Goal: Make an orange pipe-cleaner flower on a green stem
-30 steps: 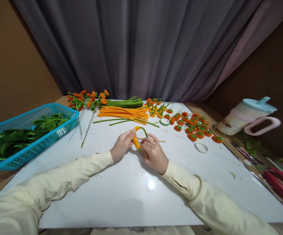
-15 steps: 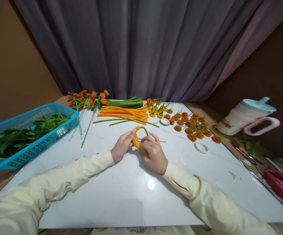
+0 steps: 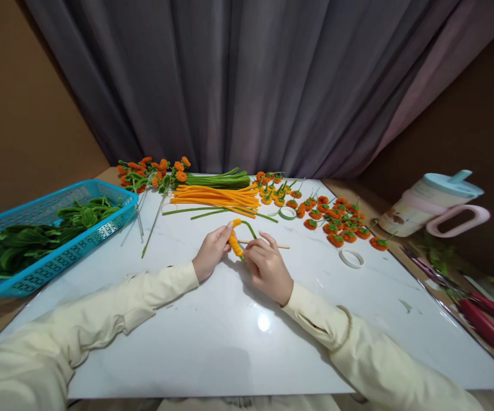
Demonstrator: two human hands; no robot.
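Above the middle of the white table, my left hand pinches a yellow-orange pipe cleaner coil between thumb and fingers. A green pipe cleaner arches out of the coil's upper end toward my right hand. The right fingers are curled closed around the green pipe cleaner near the coil's lower end; the exact grip is partly hidden. Behind that hand lies a thin wooden stick. Farther back are a bundle of orange pipe cleaners and a bundle of green ones.
A blue basket of green leaves stands left. Orange pipe-cleaner flowers on stems lie at the back left, several flower heads at right. Green tape, a white ring, a tumbler and red-handled pliers lie rightward.
The coil's upper end has tipped slightly to the left with my left hand, and the green pipe cleaner's arch looks straighter. My right hand has hardly moved.
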